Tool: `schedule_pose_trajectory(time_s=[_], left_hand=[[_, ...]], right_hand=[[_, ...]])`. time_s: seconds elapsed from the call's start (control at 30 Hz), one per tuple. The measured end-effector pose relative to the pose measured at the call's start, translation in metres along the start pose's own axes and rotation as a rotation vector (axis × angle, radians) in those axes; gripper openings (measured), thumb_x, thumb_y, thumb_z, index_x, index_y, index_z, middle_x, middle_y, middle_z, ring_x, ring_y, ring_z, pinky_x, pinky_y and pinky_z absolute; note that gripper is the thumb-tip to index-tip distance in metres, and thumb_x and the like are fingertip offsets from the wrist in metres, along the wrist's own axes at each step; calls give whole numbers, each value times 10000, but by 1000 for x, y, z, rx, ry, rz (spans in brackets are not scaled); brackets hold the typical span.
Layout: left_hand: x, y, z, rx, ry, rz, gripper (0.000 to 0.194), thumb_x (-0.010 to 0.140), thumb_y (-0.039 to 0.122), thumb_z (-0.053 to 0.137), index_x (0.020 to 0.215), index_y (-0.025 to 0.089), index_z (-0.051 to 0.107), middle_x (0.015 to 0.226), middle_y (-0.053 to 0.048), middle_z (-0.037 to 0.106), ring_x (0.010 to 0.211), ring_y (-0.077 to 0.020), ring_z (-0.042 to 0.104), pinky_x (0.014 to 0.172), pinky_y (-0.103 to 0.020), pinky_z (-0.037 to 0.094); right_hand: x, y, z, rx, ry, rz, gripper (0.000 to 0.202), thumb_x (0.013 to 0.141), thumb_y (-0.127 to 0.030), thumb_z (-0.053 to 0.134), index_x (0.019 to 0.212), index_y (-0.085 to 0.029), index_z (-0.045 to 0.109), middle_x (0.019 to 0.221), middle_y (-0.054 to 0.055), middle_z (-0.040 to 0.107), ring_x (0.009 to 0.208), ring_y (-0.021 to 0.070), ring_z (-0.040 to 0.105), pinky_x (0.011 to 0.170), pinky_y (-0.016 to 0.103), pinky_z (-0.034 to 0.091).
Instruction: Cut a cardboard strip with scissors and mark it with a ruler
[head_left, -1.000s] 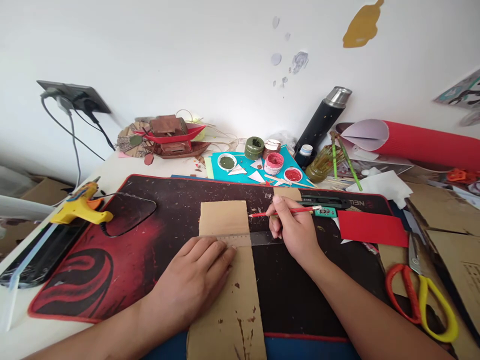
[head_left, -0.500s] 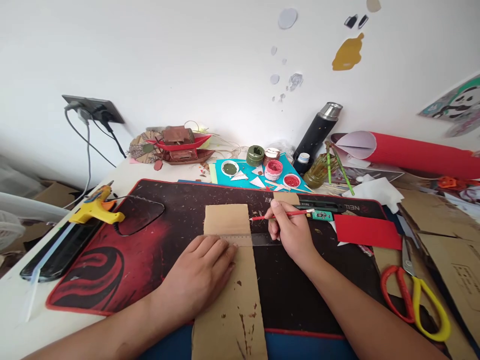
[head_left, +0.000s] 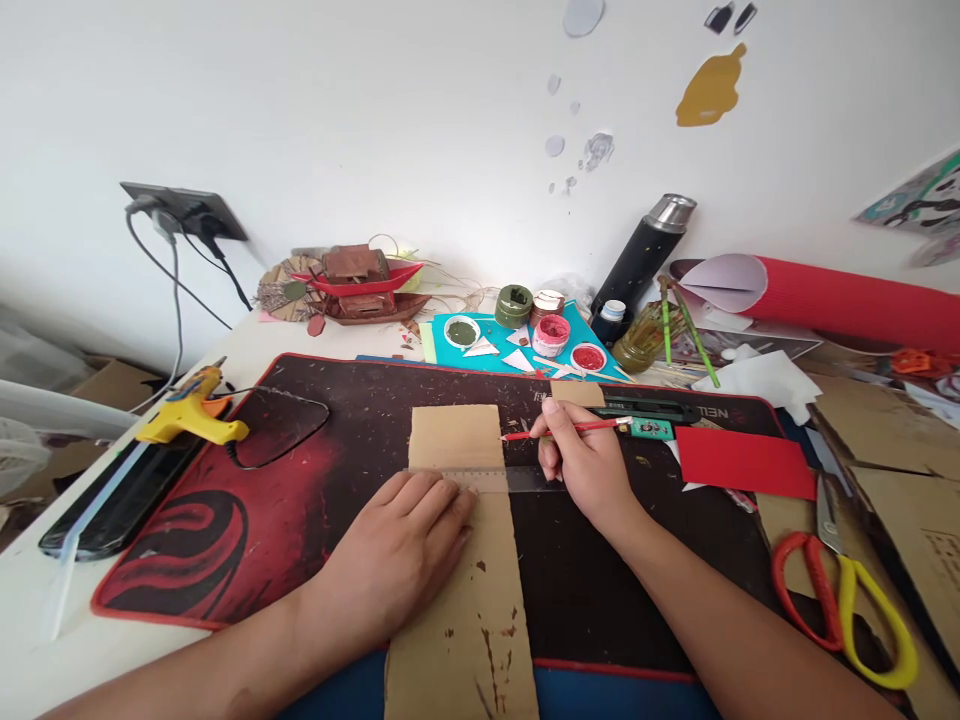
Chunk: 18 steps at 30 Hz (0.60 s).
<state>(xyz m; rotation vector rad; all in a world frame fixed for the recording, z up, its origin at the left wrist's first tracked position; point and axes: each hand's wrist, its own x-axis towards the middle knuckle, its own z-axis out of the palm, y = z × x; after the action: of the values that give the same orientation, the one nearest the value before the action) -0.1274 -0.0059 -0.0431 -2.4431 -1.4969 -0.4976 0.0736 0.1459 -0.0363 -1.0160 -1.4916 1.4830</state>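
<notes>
My left hand (head_left: 409, 540) lies flat on a long strip of brown cardboard (head_left: 480, 620), fingers together and pressing down a clear ruler (head_left: 487, 480). The ruler lies across the strip and reaches past its right edge. My right hand (head_left: 581, 455) is closed around a red pencil (head_left: 592, 425) just right of the strip. The pencil's point faces left, near the cardboard's right edge above the ruler. Dark brown flecks mark the lower part of the strip. Part of the ruler is hidden under my left fingers.
A dark desk mat (head_left: 600, 590) lies beneath. On the left is a yellow glue gun (head_left: 191, 420); on the right, scissors (head_left: 832, 580) and red paper (head_left: 742, 462). Paint pots (head_left: 551, 335), a thermos (head_left: 645, 250) and model boats (head_left: 364, 285) stand at the back.
The camera view has tilted and shifted slightly. Both hands, the ruler and the pencil keep nearly the same places on the cardboard.
</notes>
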Motion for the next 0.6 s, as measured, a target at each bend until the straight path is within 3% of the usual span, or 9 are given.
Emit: schedule_pose_trajectory(time_s=[0.4,0.6], left_hand=[[0,-1,-1,5,1,4,292,1121,204,478,1275,103,704,1095,-111,765,997,-290,702,878,-446,576],[1,0,0,-1,-5,25,263,1128,193,479,1236,117,706,1044,-98,754,948,-270,708,791,-418,566]], right_hand=[[-4,-6,0,12,7,-20,617,947,-790,698,749,-206,676,479,-47,522,392,117,510,414,228,378],[-17,-13,8,50,-193,-46,513,993,-703,703,882,-205,759,638,-5,656,493,130,611,434,223,409]])
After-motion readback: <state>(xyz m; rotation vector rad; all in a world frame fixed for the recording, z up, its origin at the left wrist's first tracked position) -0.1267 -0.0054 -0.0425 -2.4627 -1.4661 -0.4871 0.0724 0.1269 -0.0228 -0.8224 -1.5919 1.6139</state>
